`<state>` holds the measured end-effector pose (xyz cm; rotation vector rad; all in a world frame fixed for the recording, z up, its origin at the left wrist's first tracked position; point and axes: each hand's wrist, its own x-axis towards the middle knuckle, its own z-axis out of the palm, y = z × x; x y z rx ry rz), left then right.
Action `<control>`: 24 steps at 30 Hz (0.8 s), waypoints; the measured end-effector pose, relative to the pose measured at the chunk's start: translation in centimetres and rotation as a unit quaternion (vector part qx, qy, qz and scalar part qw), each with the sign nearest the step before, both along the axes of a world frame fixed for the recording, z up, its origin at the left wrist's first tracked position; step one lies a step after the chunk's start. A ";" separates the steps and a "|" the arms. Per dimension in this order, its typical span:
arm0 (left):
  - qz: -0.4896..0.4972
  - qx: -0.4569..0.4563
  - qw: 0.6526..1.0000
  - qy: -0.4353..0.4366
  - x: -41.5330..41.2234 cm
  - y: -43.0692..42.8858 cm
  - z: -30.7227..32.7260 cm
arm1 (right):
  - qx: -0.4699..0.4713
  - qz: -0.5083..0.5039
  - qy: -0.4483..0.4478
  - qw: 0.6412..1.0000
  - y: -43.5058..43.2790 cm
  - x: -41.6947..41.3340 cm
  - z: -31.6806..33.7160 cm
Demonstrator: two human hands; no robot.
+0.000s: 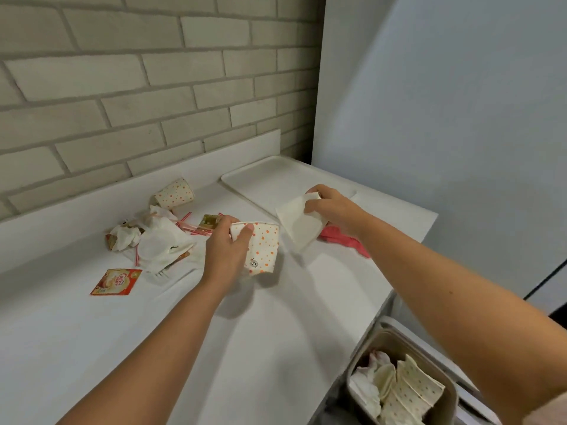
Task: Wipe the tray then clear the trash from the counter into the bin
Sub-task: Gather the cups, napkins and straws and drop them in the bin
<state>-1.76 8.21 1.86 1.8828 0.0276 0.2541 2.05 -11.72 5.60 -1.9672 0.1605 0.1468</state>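
While the left hand (225, 253) curls round a dotted paper cup (260, 250) over the counter (276, 332) and the right hand (333, 210) pinches a white napkin (299, 228) at the tray's (276, 176) near edge, both loads must reach the bin (385, 340) below. A squeezed cup may buckle or drip, and the limp napkin may slip from the pinch and land short.
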 end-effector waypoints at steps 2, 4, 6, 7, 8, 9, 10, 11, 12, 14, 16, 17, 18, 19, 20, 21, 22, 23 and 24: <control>-0.015 0.010 1.000 0.009 -0.6 -2.2 0.1 | 0.043 -0.002 0.031 0.999 -2.0 -1.4 0.1; -0.029 0.020 0.999 0.015 -1.0 -4.6 0.0 | 0.052 -0.005 0.054 0.997 -4.4 -2.4 -0.2; -0.046 0.022 0.999 0.021 -1.5 -7.2 -0.2 | 0.036 -0.005 0.052 0.998 -7.1 -3.2 -0.5; -0.055 0.021 0.998 0.022 -1.8 -8.5 -0.4 | 0.032 -0.005 0.044 0.998 -8.6 -3.6 -0.6; -0.065 0.022 0.997 0.023 -2.1 -9.6 -0.4 | 0.034 -0.004 0.035 0.999 -9.9 -3.9 -0.7; -0.076 0.024 0.997 0.024 -2.5 -10.9 -0.6 | 0.036 -0.005 0.029 0.999 -11.5 -4.3 -0.8; -0.085 0.026 0.996 0.023 -2.9 -12.1 -0.6 | 0.042 -0.001 0.025 0.999 -12.9 -4.7 -0.9; -0.095 0.028 0.995 0.023 -3.2 -13.2 -0.8 | 0.045 0.005 0.024 0.999 -14.0 -5.2 -1.1; -0.104 0.027 0.994 0.023 -3.5 -14.1 -0.9 | 0.046 0.013 0.024 0.999 -15.0 -5.7 -1.2; -0.123 0.016 0.992 0.028 -4.3 -16.2 -1.1 | 0.034 0.026 0.026 0.999 -17.0 -6.8 -1.7; -0.133 0.018 0.990 0.029 -5.0 -18.0 -1.6 | 0.020 0.037 0.042 0.998 -18.7 -7.5 -2.5; -0.139 0.026 0.989 0.028 -5.4 -18.9 -1.9 | 0.007 0.046 0.054 0.997 -19.5 -7.9 -2.9; -0.146 0.033 0.988 0.028 -5.8 -19.7 -2.2 | -0.014 0.057 0.064 0.996 -20.2 -8.3 -3.3; -0.152 0.043 0.987 0.029 -6.1 -20.4 -2.6 | -0.036 0.069 0.072 0.994 -20.8 -8.5 -3.6; -0.158 0.052 0.986 0.028 -6.5 -21.2 -3.0 | -0.055 0.077 0.078 0.992 -21.5 -8.8 -4.1; -0.166 0.062 0.984 0.031 -6.7 -21.9 -3.5 | -0.073 0.084 0.081 0.990 -22.1 -9.0 -4.4; -0.173 0.073 0.982 0.032 -7.0 -22.6 -4.0 | -0.092 0.089 0.085 0.988 -22.6 -9.3 -4.8; -0.182 0.085 0.979 0.033 -7.2 -23.2 -4.4 | -0.112 0.093 0.088 0.985 -23.2 -9.5 -5.2; -0.190 0.099 0.976 0.033 -7.4 -23.8 -4.8 | -0.131 0.095 0.091 0.983 -23.7 -9.7 -5.6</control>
